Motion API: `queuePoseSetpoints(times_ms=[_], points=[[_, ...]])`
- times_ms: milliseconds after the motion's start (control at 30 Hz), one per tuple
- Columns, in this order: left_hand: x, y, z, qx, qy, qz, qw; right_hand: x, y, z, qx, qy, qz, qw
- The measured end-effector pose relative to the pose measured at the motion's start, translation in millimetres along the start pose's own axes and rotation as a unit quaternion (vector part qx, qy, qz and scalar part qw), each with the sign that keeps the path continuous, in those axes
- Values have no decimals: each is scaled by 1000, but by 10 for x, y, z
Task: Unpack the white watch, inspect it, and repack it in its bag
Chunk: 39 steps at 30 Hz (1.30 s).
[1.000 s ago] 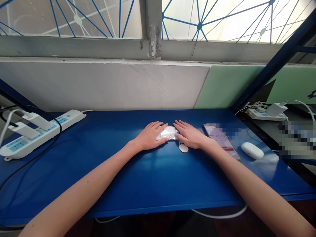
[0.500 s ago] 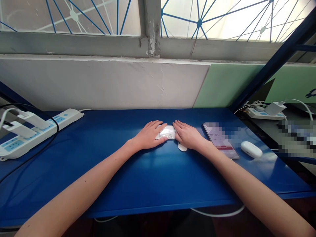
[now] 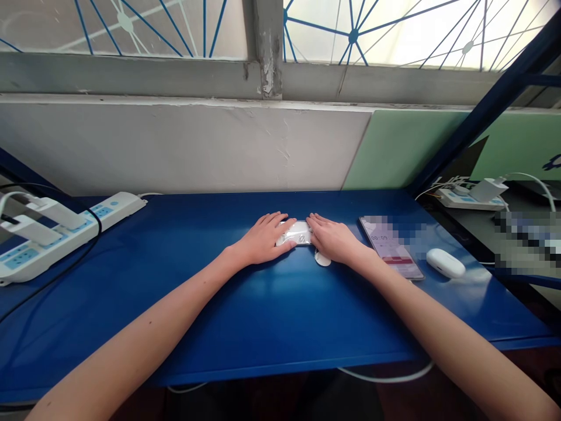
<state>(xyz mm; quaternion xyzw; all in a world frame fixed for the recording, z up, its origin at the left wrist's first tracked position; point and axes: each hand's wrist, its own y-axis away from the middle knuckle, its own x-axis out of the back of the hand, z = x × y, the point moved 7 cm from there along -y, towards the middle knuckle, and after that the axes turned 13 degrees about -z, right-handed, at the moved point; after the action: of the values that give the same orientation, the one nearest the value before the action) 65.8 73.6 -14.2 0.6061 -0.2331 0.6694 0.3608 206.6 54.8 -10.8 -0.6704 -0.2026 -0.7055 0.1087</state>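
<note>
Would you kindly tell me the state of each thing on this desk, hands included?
Shiny packet: flat on the desk, partly covered; whether sealed, unclear.
Left hand: open, palm down on the packet's left end.
Right hand: open, palm down at its right end.
Round white tag: partly hidden by that hand.
Phone: face up, screen lit.
White case: closed.
Power strip: two white chargers plugged in.

Desk (image 3: 263,327) spans mid-frame; wall (image 3: 184,146) stands behind it, window (image 3: 315,47) above, upper frame. Frame centre: packet (image 3: 298,233) lies on desk, left hand (image 3: 262,241) at its left end, right hand (image 3: 333,238) at its right. Disc (image 3: 323,259) sits at right hand's lower edge. Phone (image 3: 397,262) lies right of right hand; case (image 3: 446,263) right of phone. Power strip (image 3: 114,206) on desk, left edge of frame.
</note>
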Motion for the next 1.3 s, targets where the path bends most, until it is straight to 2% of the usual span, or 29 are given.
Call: queuePoseSetpoints(times_ms=[233, 933, 1300], points=[[4, -2, 9, 1, -13, 0, 1000, 8, -2, -21, -10, -8, -20, 1000], [23, 23, 35, -8, -17, 6, 1000, 17, 7, -29, -37, -45, -24, 998], [24, 25, -23, -11, 28, 10, 999, 23, 15, 85, -16, -89, 17, 996]])
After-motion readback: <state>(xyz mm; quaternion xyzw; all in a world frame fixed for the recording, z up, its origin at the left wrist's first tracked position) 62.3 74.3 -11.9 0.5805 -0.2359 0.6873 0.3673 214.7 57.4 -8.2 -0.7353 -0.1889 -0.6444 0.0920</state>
